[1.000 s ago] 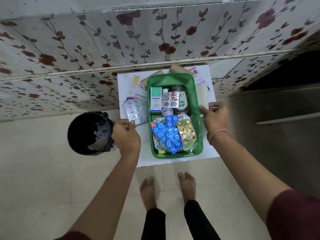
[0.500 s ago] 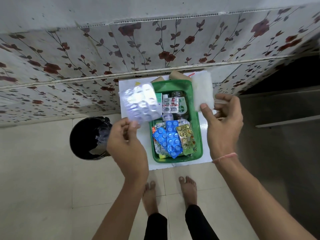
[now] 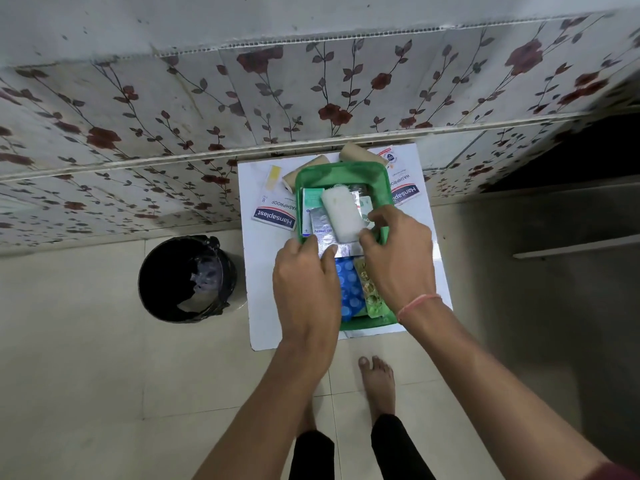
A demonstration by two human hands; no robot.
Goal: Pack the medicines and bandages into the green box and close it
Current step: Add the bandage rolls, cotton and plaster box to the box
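At the centre of the frame, the green box is seen on a white worktop, already filled with medicine strips. A silver blister strip is pinched in the grip of the left hand over the box. A white bandage pad is held between the fingers of the right hand just above the packed medicines.

green box: glossy smooth plastic; gauze pad: white, fuzzy matt cloth; silver strip: shiny foil; blue blister pack: glossy plastic; Hansaplast box: matt card; bin: glossy black liner; floor: smooth tile.
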